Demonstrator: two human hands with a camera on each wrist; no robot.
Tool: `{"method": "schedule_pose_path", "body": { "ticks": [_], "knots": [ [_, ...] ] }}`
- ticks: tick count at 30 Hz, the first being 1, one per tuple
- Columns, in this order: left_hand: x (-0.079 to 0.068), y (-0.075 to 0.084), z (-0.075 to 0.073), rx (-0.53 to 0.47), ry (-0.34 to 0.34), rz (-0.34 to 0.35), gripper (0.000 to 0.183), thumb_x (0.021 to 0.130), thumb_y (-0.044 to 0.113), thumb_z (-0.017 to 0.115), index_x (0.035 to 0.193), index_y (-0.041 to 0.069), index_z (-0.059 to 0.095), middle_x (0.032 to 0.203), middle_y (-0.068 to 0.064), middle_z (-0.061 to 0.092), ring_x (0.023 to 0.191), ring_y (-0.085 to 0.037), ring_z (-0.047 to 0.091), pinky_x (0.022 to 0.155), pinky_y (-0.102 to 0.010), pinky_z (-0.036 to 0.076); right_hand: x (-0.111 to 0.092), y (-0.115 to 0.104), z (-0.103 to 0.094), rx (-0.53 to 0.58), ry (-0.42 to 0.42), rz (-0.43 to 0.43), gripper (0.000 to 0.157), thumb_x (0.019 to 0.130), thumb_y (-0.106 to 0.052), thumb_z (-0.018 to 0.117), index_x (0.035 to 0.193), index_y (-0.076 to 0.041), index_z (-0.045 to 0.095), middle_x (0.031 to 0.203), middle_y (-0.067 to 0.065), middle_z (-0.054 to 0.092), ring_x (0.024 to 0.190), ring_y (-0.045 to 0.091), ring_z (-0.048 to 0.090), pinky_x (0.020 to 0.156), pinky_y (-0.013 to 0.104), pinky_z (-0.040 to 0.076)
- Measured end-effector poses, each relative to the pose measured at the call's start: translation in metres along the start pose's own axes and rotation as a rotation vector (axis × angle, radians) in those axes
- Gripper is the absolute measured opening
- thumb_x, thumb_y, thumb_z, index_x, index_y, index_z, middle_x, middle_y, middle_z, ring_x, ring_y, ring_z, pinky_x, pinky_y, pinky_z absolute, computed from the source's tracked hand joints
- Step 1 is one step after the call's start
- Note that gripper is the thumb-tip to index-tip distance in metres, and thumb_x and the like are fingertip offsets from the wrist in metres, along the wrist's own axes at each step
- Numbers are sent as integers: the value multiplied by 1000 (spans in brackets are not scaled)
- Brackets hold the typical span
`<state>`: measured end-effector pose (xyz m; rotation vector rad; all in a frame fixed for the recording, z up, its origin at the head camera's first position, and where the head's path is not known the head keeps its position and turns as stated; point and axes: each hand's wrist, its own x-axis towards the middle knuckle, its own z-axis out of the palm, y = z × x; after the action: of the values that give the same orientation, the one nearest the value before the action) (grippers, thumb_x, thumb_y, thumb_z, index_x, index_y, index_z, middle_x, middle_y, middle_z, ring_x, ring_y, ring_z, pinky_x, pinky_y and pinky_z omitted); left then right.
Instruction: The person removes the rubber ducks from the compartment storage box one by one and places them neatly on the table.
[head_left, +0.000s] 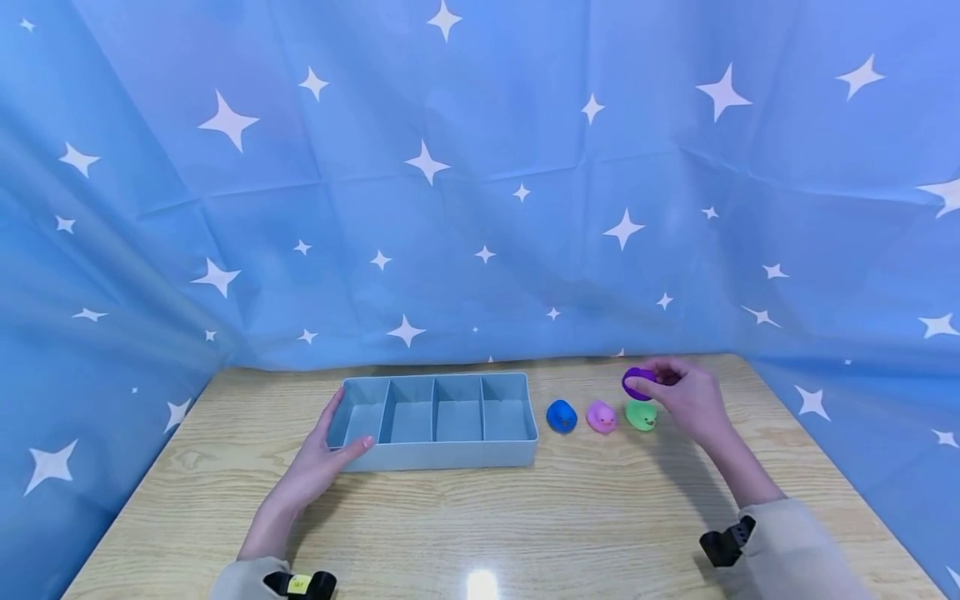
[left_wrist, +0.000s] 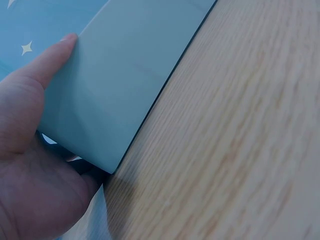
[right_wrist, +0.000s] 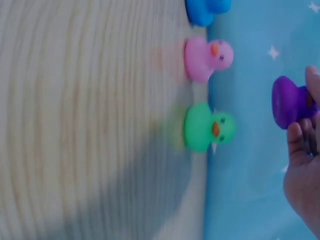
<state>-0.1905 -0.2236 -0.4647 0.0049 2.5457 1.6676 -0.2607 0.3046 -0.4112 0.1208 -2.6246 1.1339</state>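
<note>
A light blue tray (head_left: 450, 454) with a row of several compartments lies on the table. My left hand (head_left: 318, 462) grips its left end, the thumb at the front rim and the fingers round the end wall. In the left wrist view the thumb lies along the tray wall (left_wrist: 120, 85), while the other fingers are partly hidden. Between thumb and fingers, my right hand (head_left: 693, 400) pinches a purple rubber duck (right_wrist: 286, 102), raised above the table. Just below it stands a green rubber duck (head_left: 641, 416), with a pink rubber duck (head_left: 602, 417) to its left.
A blue rubber duck (head_left: 561, 417) stands between the tray and the pink one. The wooden table (head_left: 450, 533) ends at a blue star-patterned cloth (head_left: 480, 208) behind and on both sides.
</note>
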Motion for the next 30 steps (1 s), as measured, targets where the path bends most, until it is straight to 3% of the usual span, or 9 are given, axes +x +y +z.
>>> {"method": "schedule_pose_path", "body": {
  "ticks": [10,17,30],
  "knots": [
    [0,1,0,-2,-2,0,96,101,36,68,166,29,-3,171,-14,-4,153,-49,4,115,-70,22,-3,33,-14,-48,56,-6,37,89,-31,83,106,0,74,92,12,71,76,6,58,61,17,48],
    [-1,2,0,-1,-2,-3,96,101,35,67,166,29,-3,171,-15,-4,151,-51,11,114,-70,25,-9,55,-17,-54,56,59,43,91,-33,81,113,3,73,99,16,70,78,6,57,61,17,49],
    [-1,2,1,1,0,6,96,101,35,67,166,28,-3,171,-15,-3,152,-50,8,114,-70,24,-15,77,-17,-105,-11,127,53,93,-42,77,118,4,71,102,16,69,86,20,58,62,20,49]
  ]
}}
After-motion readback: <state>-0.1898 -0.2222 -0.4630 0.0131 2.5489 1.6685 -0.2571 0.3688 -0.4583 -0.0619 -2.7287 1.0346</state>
